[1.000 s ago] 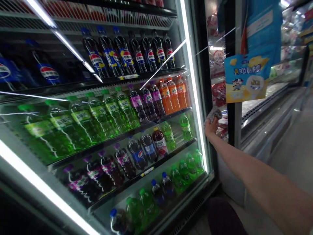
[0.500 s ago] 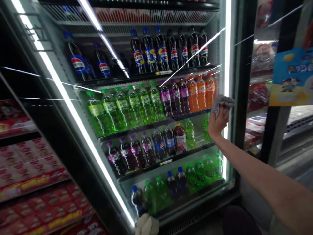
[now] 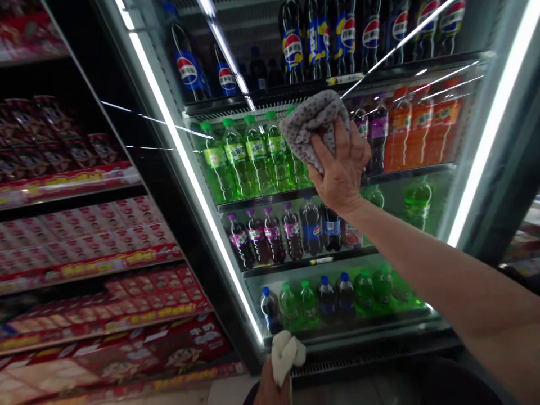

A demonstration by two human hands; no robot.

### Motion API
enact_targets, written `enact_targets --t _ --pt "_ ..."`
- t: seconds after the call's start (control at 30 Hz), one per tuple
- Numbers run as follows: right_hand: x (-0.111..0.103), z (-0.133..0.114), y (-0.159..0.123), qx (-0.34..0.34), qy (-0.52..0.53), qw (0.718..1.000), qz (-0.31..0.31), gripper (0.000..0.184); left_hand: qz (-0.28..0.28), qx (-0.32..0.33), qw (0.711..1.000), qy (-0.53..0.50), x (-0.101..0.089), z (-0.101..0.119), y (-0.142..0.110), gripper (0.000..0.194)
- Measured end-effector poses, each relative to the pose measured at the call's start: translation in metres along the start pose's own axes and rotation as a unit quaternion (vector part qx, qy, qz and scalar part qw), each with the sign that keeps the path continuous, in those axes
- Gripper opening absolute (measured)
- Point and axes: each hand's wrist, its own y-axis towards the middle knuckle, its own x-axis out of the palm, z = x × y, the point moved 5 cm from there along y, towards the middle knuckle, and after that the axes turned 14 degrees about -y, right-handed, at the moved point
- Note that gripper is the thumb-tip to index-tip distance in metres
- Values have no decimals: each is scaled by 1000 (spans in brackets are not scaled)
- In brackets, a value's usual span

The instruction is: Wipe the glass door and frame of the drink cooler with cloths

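Note:
My right hand presses a grey patterned cleaning cloth against the glass door of a drinks fridge, fingers curled over it. Behind the glass, the cloth hides part of a row of green soda bottles and dark purple ones. Low in the view, my left hand grips a bunched off-white cloth near the fridge's lower frame. Only part of that hand shows.
Cola bottles fill the upper shelf, orange soda bottles stand at right. Bright light strips run along the fridge sides. Shelves of red and pink packages stand at left.
My right hand has moved the grey cloth from the door's right side leftward to its middle. The view has shifted, and my left hand with the off-white cloth shows more.

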Motion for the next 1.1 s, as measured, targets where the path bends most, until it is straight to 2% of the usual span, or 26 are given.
enact_targets --t 0.17,0.27,0.37,0.57,0.67,0.83,0.97,1.03,1.1 --pt "3 -67 -7 -73 58 996 -7 64 -48 -8 999 -7 1 10 2 48" --pt "5 -97 -18 -113 97 989 -23 71 -48 -15 999 -13 -2 15 0 49" --pt "8 -120 -32 -147 124 980 -48 75 -38 -29 999 -21 -6 18 -2 52" --pt "11 -158 -62 -219 130 965 -60 66 -58 -21 998 -28 -4 18 -2 52" --pt "13 -177 -77 -252 143 955 -63 63 -64 -18 998 0 0 18 0 53" --pt "10 -208 -107 -323 178 926 -81 52 -73 -4 996 49 6 35 -3 50" --pt "2 -213 -135 -410 191 887 -95 35 -83 -8 993 88 6 51 -6 46" --pt "-1 -198 -141 -446 189 870 -93 33 -84 -9 991 102 5 54 -5 46" --pt "-2 -169 -135 -454 179 868 -90 35 -87 -15 990 107 4 53 -4 47"
